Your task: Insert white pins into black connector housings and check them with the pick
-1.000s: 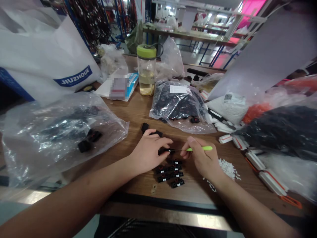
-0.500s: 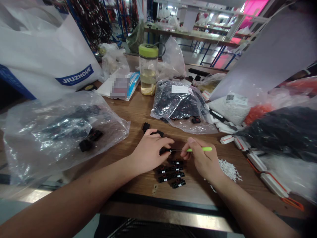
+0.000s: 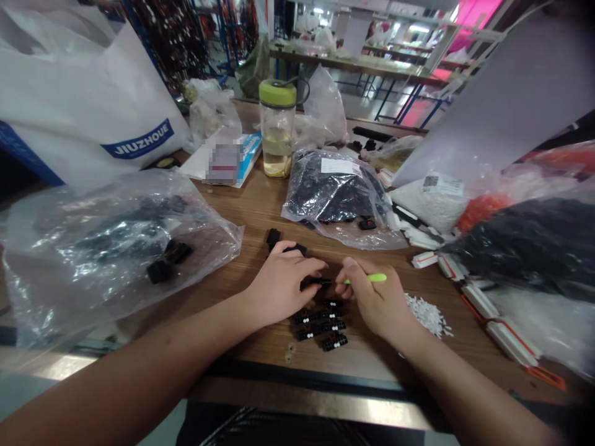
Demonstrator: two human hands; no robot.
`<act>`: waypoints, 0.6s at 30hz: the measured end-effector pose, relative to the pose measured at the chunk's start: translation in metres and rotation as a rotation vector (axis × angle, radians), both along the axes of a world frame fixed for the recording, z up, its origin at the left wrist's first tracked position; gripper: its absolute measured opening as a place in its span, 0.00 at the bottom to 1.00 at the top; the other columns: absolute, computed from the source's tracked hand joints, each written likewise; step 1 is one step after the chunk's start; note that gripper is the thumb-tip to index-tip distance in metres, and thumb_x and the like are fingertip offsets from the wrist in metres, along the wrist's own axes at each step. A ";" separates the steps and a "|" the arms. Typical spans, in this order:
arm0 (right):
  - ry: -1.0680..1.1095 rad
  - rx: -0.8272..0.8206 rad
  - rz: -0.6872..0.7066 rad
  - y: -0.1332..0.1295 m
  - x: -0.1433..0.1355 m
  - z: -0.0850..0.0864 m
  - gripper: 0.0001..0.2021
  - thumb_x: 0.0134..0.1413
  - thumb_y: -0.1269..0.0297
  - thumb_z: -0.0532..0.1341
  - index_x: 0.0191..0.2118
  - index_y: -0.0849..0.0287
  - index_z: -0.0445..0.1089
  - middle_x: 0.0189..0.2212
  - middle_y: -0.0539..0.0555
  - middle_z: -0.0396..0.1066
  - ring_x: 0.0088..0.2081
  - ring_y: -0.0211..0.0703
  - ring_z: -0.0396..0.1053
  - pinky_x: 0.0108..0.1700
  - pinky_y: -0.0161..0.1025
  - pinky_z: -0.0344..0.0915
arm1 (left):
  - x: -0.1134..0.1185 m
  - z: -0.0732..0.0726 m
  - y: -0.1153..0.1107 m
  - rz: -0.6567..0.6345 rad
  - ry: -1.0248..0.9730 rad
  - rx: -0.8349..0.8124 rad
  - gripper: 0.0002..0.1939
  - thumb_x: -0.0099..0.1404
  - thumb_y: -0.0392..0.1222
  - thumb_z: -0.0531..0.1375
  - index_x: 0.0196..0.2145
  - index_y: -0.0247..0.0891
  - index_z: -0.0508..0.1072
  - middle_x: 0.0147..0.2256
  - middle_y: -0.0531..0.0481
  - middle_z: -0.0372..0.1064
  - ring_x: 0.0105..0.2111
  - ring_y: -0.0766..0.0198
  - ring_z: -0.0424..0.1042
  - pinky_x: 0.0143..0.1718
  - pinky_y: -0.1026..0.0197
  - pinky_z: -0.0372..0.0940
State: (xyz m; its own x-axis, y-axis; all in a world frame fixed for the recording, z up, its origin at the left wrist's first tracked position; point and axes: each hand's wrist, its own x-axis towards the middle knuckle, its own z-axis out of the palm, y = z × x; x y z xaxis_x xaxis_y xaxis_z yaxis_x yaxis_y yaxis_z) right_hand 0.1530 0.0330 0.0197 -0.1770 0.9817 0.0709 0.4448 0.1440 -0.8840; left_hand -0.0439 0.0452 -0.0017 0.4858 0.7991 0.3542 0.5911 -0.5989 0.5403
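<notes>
At left, a clear plastic bag (image 3: 106, 263) reaches the front edge of the brown wooden bench (image 3: 223, 207); the person's left hand (image 3: 277, 284), fingers curled in, holds a small black plastic part (image 3: 316, 281), mostly hidden; between it and that edge sit oblong black plastic blocks (image 3: 334, 342) with white dots; the right hand (image 3: 375, 300), fingers closed, grips a slim lime-green-handled tool (image 3: 378, 277) beside tiny white plastic pieces (image 3: 427, 314)

One head-worn camera looks forward and down at the nearby table (image 3: 248, 207), edges seemingly blurred.
</notes>
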 end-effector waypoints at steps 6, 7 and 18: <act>0.118 0.025 -0.051 0.003 0.011 0.003 0.22 0.65 0.51 0.55 0.24 0.59 0.72 0.20 0.52 0.73 0.22 0.37 0.70 0.26 0.34 0.67 | -0.010 0.004 0.005 0.020 0.040 0.019 0.13 0.61 0.36 0.63 0.44 0.43 0.74 0.34 0.55 0.78 0.36 0.61 0.74 0.59 0.46 0.52; 0.134 0.026 -0.092 0.005 0.016 0.006 0.23 0.64 0.50 0.56 0.24 0.59 0.72 0.20 0.52 0.72 0.22 0.37 0.69 0.26 0.34 0.67 | -0.014 0.006 0.006 0.035 0.060 0.027 0.14 0.60 0.35 0.63 0.45 0.43 0.74 0.34 0.55 0.78 0.37 0.60 0.73 0.59 0.45 0.51; -0.149 -0.159 0.093 0.007 0.032 0.019 0.24 0.65 0.51 0.55 0.21 0.59 0.71 0.15 0.50 0.70 0.19 0.37 0.67 0.23 0.33 0.62 | -0.010 0.023 -0.008 -0.211 0.074 0.058 0.08 0.61 0.41 0.64 0.39 0.43 0.77 0.36 0.51 0.77 0.41 0.56 0.69 0.51 0.49 0.54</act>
State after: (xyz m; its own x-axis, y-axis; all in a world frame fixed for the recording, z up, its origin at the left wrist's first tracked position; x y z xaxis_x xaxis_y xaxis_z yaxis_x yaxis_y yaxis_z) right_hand 0.1853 0.0398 0.0385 -0.2644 0.9573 -0.1169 0.5636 0.0551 -0.8242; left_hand -0.0543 0.0371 0.0210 0.6662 0.6567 0.3536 0.4864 -0.7419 0.4615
